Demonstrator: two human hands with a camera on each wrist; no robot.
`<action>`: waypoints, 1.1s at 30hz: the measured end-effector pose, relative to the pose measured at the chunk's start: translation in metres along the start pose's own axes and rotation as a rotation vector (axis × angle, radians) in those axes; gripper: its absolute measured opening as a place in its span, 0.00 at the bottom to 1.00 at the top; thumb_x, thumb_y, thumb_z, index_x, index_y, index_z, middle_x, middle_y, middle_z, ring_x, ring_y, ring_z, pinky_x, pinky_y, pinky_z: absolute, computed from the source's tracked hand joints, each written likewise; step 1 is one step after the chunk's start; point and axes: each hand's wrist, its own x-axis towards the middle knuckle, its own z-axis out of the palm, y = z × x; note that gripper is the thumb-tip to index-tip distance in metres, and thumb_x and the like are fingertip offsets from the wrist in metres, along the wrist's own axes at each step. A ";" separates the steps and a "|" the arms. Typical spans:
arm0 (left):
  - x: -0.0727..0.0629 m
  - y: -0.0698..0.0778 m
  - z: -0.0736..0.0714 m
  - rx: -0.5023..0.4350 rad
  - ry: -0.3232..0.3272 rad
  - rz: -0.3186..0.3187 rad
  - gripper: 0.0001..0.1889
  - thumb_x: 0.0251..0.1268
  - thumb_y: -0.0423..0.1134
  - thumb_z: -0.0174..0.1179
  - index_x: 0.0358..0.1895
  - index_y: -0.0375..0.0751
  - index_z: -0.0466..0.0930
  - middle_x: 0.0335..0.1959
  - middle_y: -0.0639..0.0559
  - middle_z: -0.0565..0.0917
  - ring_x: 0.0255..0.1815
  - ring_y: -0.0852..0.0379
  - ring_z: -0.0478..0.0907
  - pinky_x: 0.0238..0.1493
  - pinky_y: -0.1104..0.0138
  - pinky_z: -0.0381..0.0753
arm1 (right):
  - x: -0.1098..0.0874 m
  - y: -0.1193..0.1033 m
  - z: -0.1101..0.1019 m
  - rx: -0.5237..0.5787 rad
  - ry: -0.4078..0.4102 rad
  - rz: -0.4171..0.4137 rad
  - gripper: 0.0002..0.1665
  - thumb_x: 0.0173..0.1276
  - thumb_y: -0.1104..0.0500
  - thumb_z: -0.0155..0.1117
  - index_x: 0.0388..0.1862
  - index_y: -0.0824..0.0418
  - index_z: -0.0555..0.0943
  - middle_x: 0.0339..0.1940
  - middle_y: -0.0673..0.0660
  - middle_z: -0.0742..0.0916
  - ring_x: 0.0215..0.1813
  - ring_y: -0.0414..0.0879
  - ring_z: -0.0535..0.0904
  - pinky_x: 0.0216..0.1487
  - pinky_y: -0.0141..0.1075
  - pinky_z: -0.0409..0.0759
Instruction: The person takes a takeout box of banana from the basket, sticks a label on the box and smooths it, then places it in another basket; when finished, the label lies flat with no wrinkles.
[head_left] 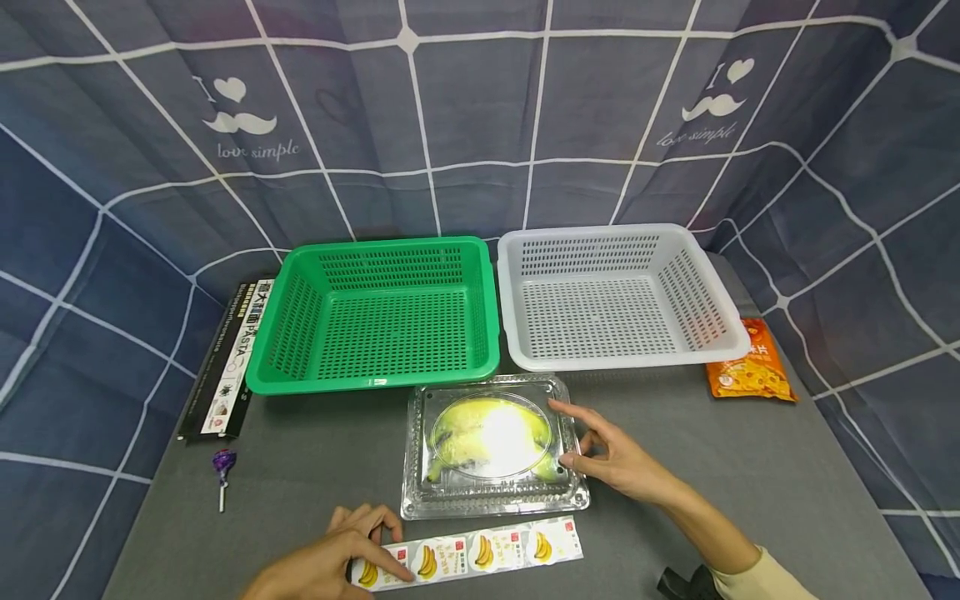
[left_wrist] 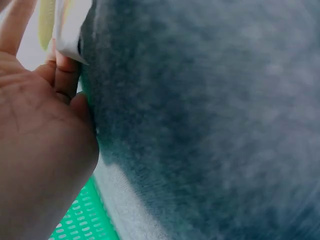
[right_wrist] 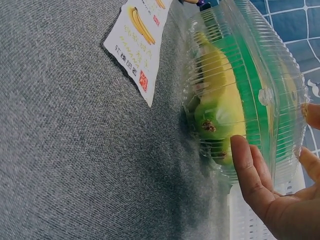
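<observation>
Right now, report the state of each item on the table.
Clear clamshell container: closed, bananas inside
Bananas: yellow and green
Banana label strip: spread out, left end pinched by left hand
Green basket: upright
White basket: upright
Purple lollipop: wrapped
Pasta box: lying down, seal unclear
Orange snack bag: partly hidden, seal unclear

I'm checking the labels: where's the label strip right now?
In the head view, the label strip is at bottom centre, on the near side of the clear box, its left end at the left hand.
</observation>
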 end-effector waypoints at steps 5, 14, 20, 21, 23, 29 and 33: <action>0.003 0.004 0.005 -0.017 0.013 -0.017 0.19 0.52 0.49 0.69 0.51 0.65 0.85 0.45 0.63 0.72 0.42 0.70 0.60 0.37 0.69 0.45 | -0.004 0.001 0.000 0.002 0.000 0.012 0.42 0.67 0.59 0.67 0.77 0.49 0.60 0.52 0.66 0.73 0.33 0.39 0.74 0.24 0.37 0.78; 0.000 -0.001 -0.006 -0.093 0.010 -0.052 0.20 0.61 0.42 0.66 0.58 0.56 0.82 0.46 0.63 0.78 0.44 0.67 0.70 0.49 0.65 0.59 | -0.004 0.001 0.001 -0.002 -0.003 0.020 0.42 0.67 0.60 0.67 0.77 0.49 0.60 0.46 0.65 0.76 0.33 0.39 0.76 0.27 0.37 0.79; 0.001 -0.017 -0.028 -0.275 -0.021 -0.049 0.20 0.66 0.35 0.62 0.61 0.45 0.79 0.49 0.52 0.81 0.49 0.59 0.77 0.51 0.59 0.74 | 0.000 0.000 0.001 -0.005 -0.003 0.012 0.43 0.67 0.60 0.67 0.78 0.49 0.59 0.41 0.61 0.78 0.32 0.39 0.76 0.30 0.37 0.79; 0.001 -0.020 -0.030 -0.291 -0.022 -0.041 0.20 0.67 0.34 0.61 0.61 0.44 0.79 0.50 0.51 0.81 0.50 0.58 0.77 0.47 0.65 0.74 | 0.000 -0.001 0.000 -0.012 -0.001 0.013 0.43 0.67 0.60 0.67 0.78 0.48 0.59 0.40 0.61 0.78 0.32 0.39 0.76 0.31 0.37 0.79; 0.001 -0.024 -0.034 -0.306 -0.019 -0.021 0.19 0.68 0.31 0.60 0.62 0.42 0.78 0.53 0.48 0.81 0.53 0.56 0.77 0.50 0.67 0.76 | 0.000 -0.002 0.000 -0.025 0.001 0.016 0.44 0.67 0.59 0.67 0.78 0.48 0.59 0.40 0.60 0.78 0.31 0.40 0.76 0.32 0.36 0.77; 0.004 -0.028 -0.041 -0.300 0.009 0.027 0.20 0.68 0.24 0.55 0.61 0.38 0.78 0.57 0.43 0.80 0.60 0.53 0.77 0.56 0.70 0.75 | 0.002 -0.004 -0.002 -0.010 -0.001 0.028 0.44 0.67 0.59 0.67 0.78 0.47 0.59 0.43 0.61 0.77 0.33 0.39 0.75 0.33 0.36 0.78; 0.002 -0.028 -0.046 -0.334 0.013 0.000 0.20 0.69 0.22 0.53 0.62 0.36 0.77 0.60 0.41 0.79 0.64 0.54 0.75 0.60 0.72 0.72 | 0.004 -0.005 -0.002 0.012 0.000 0.035 0.43 0.68 0.60 0.67 0.78 0.47 0.59 0.47 0.63 0.76 0.34 0.40 0.76 0.31 0.37 0.80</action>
